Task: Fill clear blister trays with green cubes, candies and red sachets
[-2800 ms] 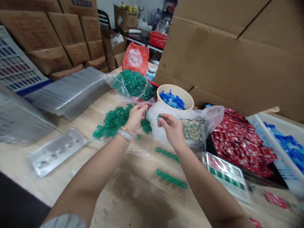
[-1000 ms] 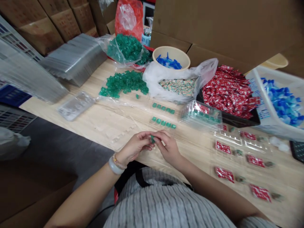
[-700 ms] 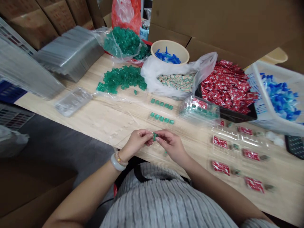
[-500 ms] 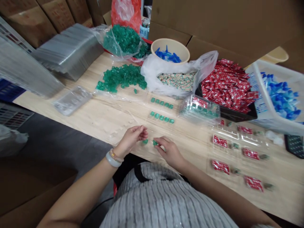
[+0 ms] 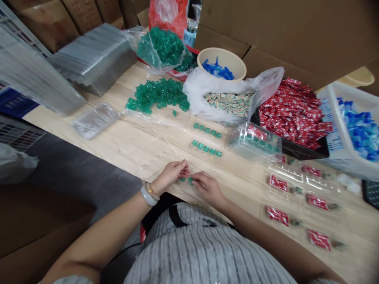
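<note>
At the front edge of the table, my right hand [image 5: 209,188] pinches a small green translucent plastic piece [image 5: 190,180] between thumb and fingertips, low over a clear tray. Close beside it on the left, my left hand [image 5: 174,174] is closed with curled fingers; what lies inside them is hidden. Another green piece [image 5: 182,179] shows just under the left fingers. Farther back, two short rows of green pieces [image 5: 205,148] sit in clear plastic trays. A heap of loose green pieces [image 5: 161,94] lies on a plastic sheet beyond them.
Clear trays with red packets [image 5: 278,182] stand at right, beside a stack of filled trays [image 5: 256,142]. Behind are a black bin of red packets [image 5: 293,110], a bag of small striped packets [image 5: 229,103], a cream bowl [image 5: 242,65] and stacked clear plastic [image 5: 94,55].
My right hand has moved slightly left with the green piece, closer to the left hand. The view has shifted, so the table contents appear a little farther right.
</note>
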The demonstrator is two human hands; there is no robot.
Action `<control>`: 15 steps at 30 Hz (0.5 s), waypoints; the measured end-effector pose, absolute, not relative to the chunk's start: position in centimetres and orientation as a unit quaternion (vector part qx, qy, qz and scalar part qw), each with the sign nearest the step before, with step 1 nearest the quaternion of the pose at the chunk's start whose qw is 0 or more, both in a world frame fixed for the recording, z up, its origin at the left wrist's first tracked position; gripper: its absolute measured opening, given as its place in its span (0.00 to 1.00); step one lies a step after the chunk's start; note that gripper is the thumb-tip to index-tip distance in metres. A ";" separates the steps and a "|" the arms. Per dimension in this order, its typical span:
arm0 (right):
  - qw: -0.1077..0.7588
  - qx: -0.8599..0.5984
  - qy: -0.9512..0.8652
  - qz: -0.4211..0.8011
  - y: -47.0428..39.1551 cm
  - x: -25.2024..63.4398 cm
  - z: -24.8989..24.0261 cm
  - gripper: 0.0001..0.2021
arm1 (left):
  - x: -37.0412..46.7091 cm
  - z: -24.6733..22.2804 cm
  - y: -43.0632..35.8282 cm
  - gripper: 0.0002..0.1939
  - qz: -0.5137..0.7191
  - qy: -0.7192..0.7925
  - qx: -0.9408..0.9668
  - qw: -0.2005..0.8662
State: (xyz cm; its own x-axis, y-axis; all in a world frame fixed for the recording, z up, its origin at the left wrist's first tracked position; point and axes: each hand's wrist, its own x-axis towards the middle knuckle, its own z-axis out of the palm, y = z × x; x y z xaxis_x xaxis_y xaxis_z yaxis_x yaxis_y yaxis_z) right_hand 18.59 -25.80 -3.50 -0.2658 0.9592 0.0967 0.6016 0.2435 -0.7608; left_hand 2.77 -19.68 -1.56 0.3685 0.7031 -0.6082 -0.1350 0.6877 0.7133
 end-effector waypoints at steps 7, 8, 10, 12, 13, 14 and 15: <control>0.284 -0.527 -0.738 0.311 -25.9 18.4 -3.9 0.07 | 2.7 -2.1 -19.6 0.22 0.253 0.497 0.299 0.775; 0.274 -0.528 -0.747 0.297 -26.0 18.5 -3.9 0.07 | 2.7 -2.1 -19.6 0.22 0.251 0.497 0.299 0.775; 0.263 -0.530 -0.758 0.277 -26.3 18.7 -3.9 0.07 | 2.6 -2.1 -19.6 0.22 0.251 0.496 0.296 0.777; 0.260 -0.528 -0.764 0.264 -26.5 18.9 -3.8 0.07 | 2.6 -2.1 -19.6 0.22 0.255 0.495 0.293 0.777; 0.261 -0.525 -0.768 0.260 -26.6 19.0 -3.8 0.07 | 2.6 -2.1 -19.6 0.22 0.257 0.496 0.292 0.776; 0.262 -0.520 -0.772 0.256 -26.6 18.9 -3.7 0.08 | 2.6 -2.1 -19.6 0.22 0.259 0.496 0.292 0.776; 0.260 -0.516 -0.777 0.250 -26.6 18.8 -3.7 0.08 | 2.6 -2.1 -19.6 0.22 0.260 0.496 0.293 0.775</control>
State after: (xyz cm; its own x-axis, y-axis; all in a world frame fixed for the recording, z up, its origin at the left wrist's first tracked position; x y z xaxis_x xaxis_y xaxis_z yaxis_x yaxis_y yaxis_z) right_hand 18.84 -26.62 -3.66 -0.3332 0.9313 0.1470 0.6716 0.3439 -0.6563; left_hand 2.59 -19.64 -2.11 0.3722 0.6929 -0.6175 -0.1121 0.6940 0.7112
